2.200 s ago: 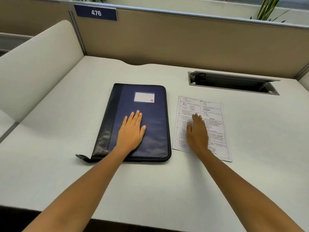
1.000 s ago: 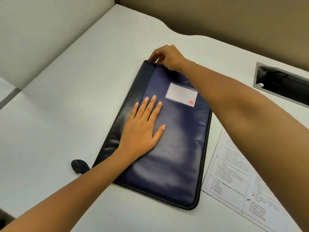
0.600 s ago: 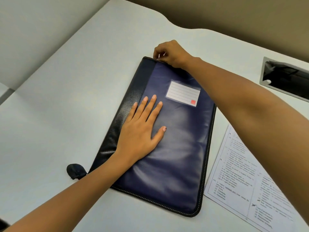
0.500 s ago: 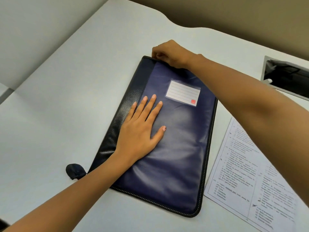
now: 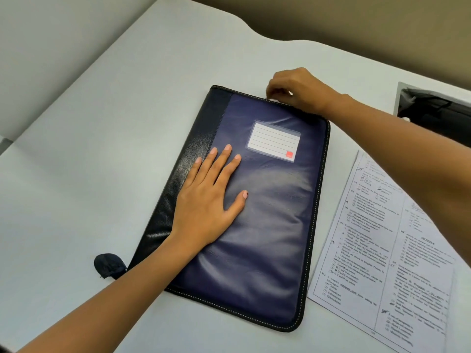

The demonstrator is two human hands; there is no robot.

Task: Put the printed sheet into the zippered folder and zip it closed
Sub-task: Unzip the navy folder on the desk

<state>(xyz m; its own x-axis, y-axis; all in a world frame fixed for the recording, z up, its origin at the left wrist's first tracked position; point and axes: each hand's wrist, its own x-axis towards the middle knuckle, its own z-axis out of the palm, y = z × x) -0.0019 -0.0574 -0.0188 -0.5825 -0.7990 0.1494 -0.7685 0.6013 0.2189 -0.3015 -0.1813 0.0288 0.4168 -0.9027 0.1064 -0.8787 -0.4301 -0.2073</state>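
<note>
No legible text on printed sheet (image 5: 369, 250) or folder label (image 5: 274, 141)

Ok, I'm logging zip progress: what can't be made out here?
Head view:
- Zipper pull: hidden under the right hand's pinching fingers at the folder's top edge; how far it is open is unclear.
- Printed sheet: cut off by the right and bottom edges, partly covered by the right forearm; text too small to read.
- Folder's inside: hidden by its cover.

Pale grey desk (image 5: 84, 154) against a tan partition (image 5: 356, 24)
</note>
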